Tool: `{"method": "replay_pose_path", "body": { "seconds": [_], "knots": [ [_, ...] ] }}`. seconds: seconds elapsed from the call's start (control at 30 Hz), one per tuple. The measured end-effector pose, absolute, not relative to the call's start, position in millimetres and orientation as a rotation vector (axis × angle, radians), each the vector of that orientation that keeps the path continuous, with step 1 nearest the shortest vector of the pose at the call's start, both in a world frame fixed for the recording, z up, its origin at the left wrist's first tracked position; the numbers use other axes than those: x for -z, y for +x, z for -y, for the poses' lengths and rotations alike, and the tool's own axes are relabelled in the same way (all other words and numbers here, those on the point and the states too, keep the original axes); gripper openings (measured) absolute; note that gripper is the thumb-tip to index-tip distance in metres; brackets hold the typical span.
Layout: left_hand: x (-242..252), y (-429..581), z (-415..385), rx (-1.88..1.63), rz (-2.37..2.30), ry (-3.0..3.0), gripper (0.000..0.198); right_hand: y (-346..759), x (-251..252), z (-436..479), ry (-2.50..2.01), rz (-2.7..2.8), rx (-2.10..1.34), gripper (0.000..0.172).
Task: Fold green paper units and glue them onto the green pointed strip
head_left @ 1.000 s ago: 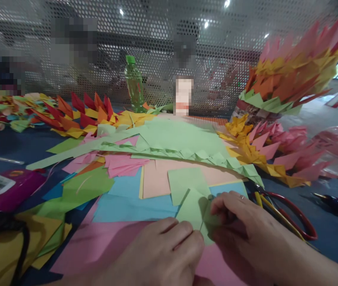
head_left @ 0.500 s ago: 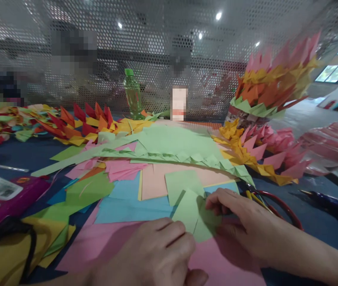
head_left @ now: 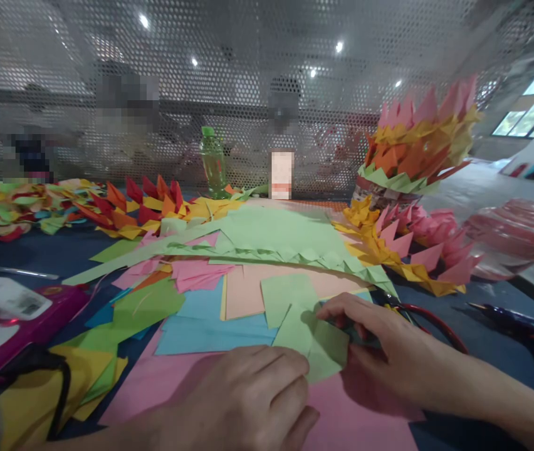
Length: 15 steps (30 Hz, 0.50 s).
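Note:
Between my hands, a light green paper piece (head_left: 311, 338) lies over pink paper, with a folded or overlapping flap on its right side. My left hand (head_left: 252, 394) rests palm down with curled fingers on its lower left edge; the fingertips are partly hidden. Thumb and bent fingers of my right hand (head_left: 375, 335) grip its right edge. Another light green piece (head_left: 286, 294) lies just above, partly covered. Farther off stretches a light green paper strip (head_left: 276, 252) with a row of folded points.
Red-handled scissors (head_left: 436, 322) and a blue pen-like tool (head_left: 511, 316) lie right. A purple device (head_left: 36, 319) with a cable sits left. Folded-paper garlands (head_left: 389, 241), a layered paper piece (head_left: 417, 144) and a green bottle (head_left: 213, 163) stand behind, before a perforated metal screen (head_left: 243, 75).
My right hand shifts slightly left, and the flap at the right side of the light green paper shows more clearly. My left hand stays nearly in place; the whole view tilts a little upward.

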<state>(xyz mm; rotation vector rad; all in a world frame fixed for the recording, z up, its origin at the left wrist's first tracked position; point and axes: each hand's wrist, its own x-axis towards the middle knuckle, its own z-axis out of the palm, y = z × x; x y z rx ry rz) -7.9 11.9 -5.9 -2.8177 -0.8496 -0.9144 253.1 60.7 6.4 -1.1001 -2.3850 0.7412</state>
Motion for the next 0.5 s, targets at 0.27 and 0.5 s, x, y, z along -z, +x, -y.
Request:
{"method": "replay_pose_path", "body": {
  "seconds": [0.27,0.5],
  "knots": [
    [-8,-10,-18,0.638,0.734,-2.824,0.029,252,-25,-54,-0.909,2.413,-0.854,0.083],
    [-13,-12,-22,0.638,0.751,-2.846,0.017,249,-12,-58,-0.789,2.441,-0.769,0.054]
  ]
}}
